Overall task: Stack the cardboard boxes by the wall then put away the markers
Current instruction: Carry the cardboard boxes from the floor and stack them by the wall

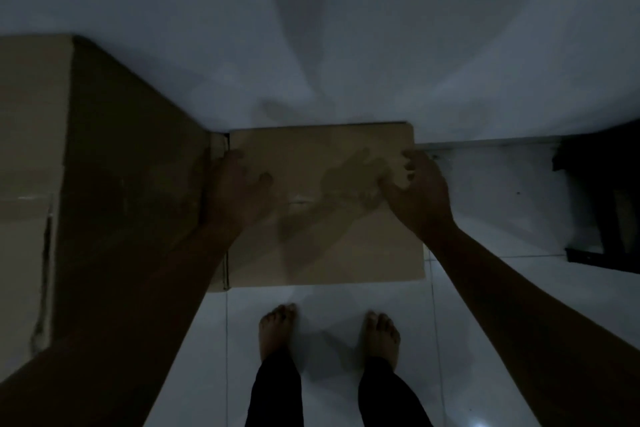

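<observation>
Your forearms reach down so your left hand (239,184) lies flat, fingers loose, and your right hand (415,184) curls over the edge of the small cardboard box (325,239), squaring it against the wall (346,28) beside the tall box (121,184).

Dim home room: tiled floor (502,305), bare feet (277,326)

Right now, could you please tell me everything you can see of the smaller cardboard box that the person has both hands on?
The smaller cardboard box is plain brown, its closed flat top showing a faint centre seam. It sits against the white wall, beside a taller cardboard box on its left. The left hand rests on its left edge; the right hand curls its fingers at the far right corner. The light is dim, so any printing is unreadable.
</observation>
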